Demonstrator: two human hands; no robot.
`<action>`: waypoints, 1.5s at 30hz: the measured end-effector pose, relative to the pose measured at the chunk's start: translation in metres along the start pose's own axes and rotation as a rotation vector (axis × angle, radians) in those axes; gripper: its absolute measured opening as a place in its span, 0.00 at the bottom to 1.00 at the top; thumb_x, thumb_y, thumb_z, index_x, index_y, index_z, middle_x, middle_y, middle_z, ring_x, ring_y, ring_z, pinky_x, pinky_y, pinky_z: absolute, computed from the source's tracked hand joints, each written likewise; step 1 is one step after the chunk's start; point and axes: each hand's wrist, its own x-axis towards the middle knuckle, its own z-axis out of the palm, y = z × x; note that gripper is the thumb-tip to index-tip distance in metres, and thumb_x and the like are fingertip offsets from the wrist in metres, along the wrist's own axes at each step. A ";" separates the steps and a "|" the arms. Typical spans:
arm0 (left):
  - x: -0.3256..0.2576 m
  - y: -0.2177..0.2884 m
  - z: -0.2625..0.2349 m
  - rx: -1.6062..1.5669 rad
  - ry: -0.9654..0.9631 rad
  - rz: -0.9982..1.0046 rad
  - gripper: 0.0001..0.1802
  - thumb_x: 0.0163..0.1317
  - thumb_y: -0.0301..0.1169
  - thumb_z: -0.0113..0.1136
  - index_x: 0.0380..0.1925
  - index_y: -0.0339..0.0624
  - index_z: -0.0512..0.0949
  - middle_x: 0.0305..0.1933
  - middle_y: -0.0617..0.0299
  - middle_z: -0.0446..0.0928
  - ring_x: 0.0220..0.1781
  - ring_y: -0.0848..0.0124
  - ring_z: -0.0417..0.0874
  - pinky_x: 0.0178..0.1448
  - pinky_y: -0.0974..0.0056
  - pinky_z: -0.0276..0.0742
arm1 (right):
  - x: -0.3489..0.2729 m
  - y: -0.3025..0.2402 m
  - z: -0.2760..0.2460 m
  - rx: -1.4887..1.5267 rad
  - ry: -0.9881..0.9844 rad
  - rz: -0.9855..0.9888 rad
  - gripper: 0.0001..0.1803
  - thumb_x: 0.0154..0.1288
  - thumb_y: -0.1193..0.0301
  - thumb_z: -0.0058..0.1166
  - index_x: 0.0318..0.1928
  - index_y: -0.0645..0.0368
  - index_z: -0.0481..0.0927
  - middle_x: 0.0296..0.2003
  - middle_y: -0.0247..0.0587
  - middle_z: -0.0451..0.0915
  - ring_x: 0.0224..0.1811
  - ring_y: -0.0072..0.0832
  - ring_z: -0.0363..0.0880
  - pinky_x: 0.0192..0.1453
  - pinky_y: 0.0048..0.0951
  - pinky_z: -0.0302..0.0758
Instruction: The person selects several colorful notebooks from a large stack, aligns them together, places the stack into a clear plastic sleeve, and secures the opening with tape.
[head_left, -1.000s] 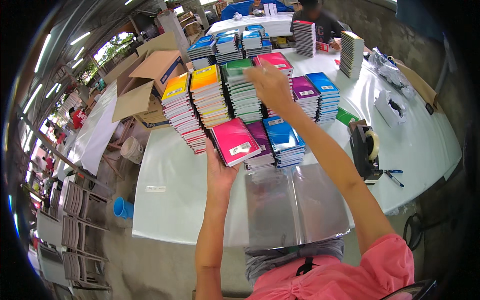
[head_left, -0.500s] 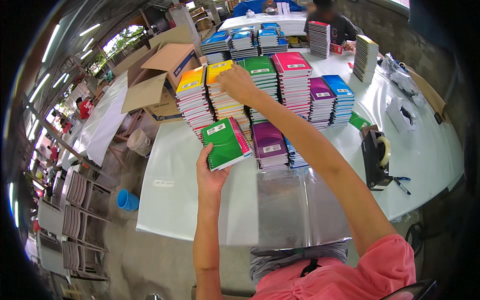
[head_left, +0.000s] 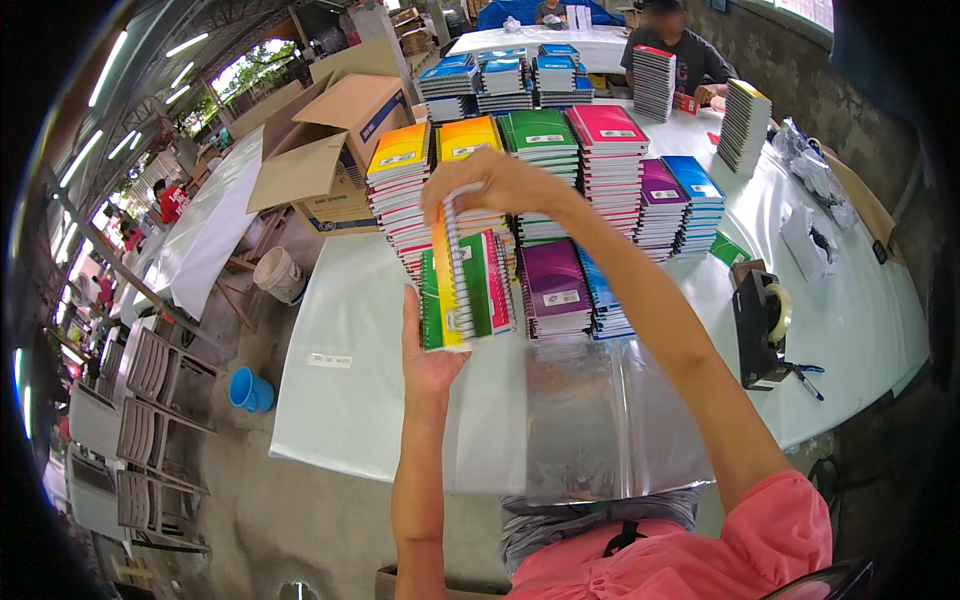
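My left hand (head_left: 430, 362) is closed around a small pile of spiral notebooks, a green notebook (head_left: 476, 300) on top and a pink notebook (head_left: 502, 305) peeking out at its right side. Over that pile, my right hand (head_left: 485, 183) grips a yellow notebook (head_left: 442, 262) by its upper end. It stands nearly on edge, its spiral toward the right, and covers part of the green cover. Just beyond my hands rise two yellow-topped stacks (head_left: 398, 150), a green-topped stack (head_left: 538, 130) and a pink-topped stack (head_left: 607, 125). Nearer me sits a purple-topped stack (head_left: 555, 280).
Clear plastic sheets (head_left: 590, 420) lie at the table's front edge. On the right are a tape dispenser (head_left: 765, 325) and a blue pen (head_left: 806, 380). An opened cardboard box (head_left: 340, 150) stands far left. Across the table sits another person (head_left: 690, 60). A blue bucket (head_left: 250, 390) is on the floor.
My right hand has lifted a yellow notebook off the second yellow stack and brought it toward me, over the green notebook. My left hand keeps its hold. The view has shifted slightly.
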 end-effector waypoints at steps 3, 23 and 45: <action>-0.007 0.008 -0.006 0.101 0.035 0.045 0.23 0.56 0.39 0.62 0.50 0.42 0.74 0.50 0.55 0.79 0.51 0.60 0.81 0.54 0.53 0.79 | 0.017 0.029 0.027 -0.053 -0.243 -0.036 0.09 0.52 0.84 0.55 0.35 0.63 0.82 0.37 0.41 0.83 0.47 0.34 0.79 0.56 0.33 0.73; -0.023 -0.007 -0.009 0.078 -0.002 -0.079 0.26 0.64 0.52 0.53 0.52 0.46 0.74 0.48 0.62 0.80 0.47 0.66 0.82 0.47 0.60 0.82 | -0.023 -0.027 0.008 0.044 -0.034 0.093 0.05 0.57 0.79 0.56 0.35 0.61 0.82 0.38 0.34 0.84 0.47 0.27 0.79 0.59 0.32 0.71; -0.038 -0.091 -0.004 0.057 0.126 -0.068 0.27 0.63 0.44 0.58 0.58 0.43 0.69 0.57 0.56 0.75 0.58 0.61 0.76 0.63 0.53 0.72 | -0.163 -0.077 0.048 -0.089 0.324 0.448 0.21 0.59 0.73 0.59 0.55 0.58 0.77 0.48 0.48 0.80 0.49 0.37 0.80 0.55 0.31 0.74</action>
